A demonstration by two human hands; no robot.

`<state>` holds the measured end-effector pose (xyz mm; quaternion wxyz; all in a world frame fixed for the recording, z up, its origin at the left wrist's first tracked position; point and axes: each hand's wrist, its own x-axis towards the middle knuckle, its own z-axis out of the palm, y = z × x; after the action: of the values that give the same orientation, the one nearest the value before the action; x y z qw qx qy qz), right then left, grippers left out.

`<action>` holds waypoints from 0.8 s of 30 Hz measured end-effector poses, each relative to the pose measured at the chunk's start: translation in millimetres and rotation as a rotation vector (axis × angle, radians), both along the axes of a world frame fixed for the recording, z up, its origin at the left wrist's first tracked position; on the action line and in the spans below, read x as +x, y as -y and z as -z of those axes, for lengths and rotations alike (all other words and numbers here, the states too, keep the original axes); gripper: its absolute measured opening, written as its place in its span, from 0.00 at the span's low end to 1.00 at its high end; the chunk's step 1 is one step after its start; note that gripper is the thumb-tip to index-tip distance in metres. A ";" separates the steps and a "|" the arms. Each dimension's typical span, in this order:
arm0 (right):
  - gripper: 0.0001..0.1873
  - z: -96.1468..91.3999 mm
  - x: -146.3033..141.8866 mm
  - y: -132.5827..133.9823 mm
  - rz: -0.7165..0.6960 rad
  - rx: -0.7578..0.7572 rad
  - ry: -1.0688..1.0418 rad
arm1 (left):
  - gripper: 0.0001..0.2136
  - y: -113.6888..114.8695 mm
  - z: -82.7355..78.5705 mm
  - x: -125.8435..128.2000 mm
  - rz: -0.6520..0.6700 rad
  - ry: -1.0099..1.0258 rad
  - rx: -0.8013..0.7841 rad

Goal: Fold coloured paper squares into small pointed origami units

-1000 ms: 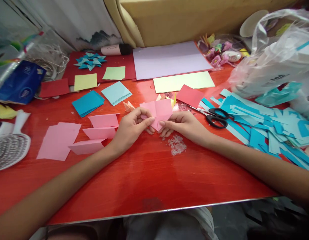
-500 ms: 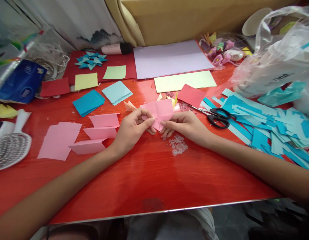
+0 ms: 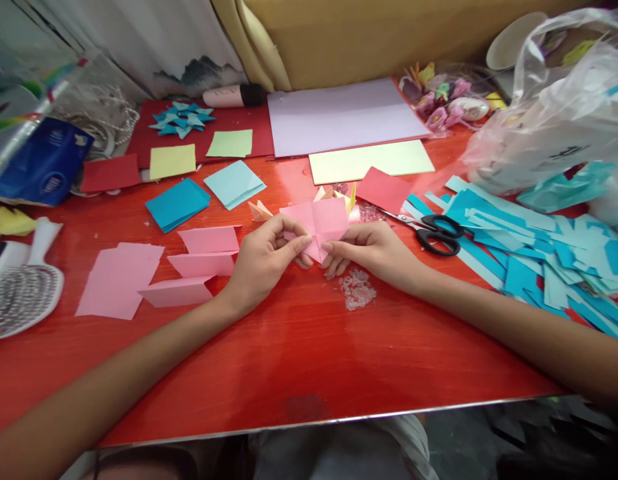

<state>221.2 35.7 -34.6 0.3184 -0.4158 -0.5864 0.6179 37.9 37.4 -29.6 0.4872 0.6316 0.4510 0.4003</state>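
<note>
A folded pink paper (image 3: 319, 223) with creases is held just above the red table (image 3: 289, 347), between both my hands. My left hand (image 3: 263, 260) pinches its left lower edge with thumb and fingers closed. On the other side my right hand (image 3: 371, 250) pinches the right lower edge. Small folded peach and yellow paper pieces (image 3: 333, 194) lie just behind the pink paper. Folded pink sheets (image 3: 199, 265) and a flat pink stack (image 3: 116, 280) lie to the left of my left hand.
Black-handled scissors (image 3: 431, 233) lie right of my right hand, beside a heap of blue paper strips (image 3: 529, 247). Blue squares (image 3: 177, 204), yellow squares (image 3: 172, 161), a lilac sheet (image 3: 343, 117) and a plastic bag (image 3: 553, 113) fill the back. A hairbrush (image 3: 21, 287) lies far left.
Both hands and the pink paper have stayed almost still; only the view has shifted slightly.
</note>
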 end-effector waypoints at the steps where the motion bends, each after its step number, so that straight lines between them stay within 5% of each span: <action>1: 0.15 -0.7 -0.4 -0.1 0.001 -0.006 -0.002 | 0.04 0.1 -0.2 0.1 -0.002 -0.006 0.003; 8: 0.14 -7.7 -7.6 -3.5 -0.007 -0.099 0.032 | 0.04 1.6 -0.7 0.6 -0.021 0.029 0.022; 24: 0.11 -1.6 -7.0 -2.8 -0.123 -0.064 0.005 | 0.04 4.3 -2.4 -0.4 0.043 -0.027 0.022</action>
<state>214.2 38.5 -33.0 0.2651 -0.3906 -0.5917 0.6535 37.5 33.1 -27.2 0.4827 0.6518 0.4396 0.3859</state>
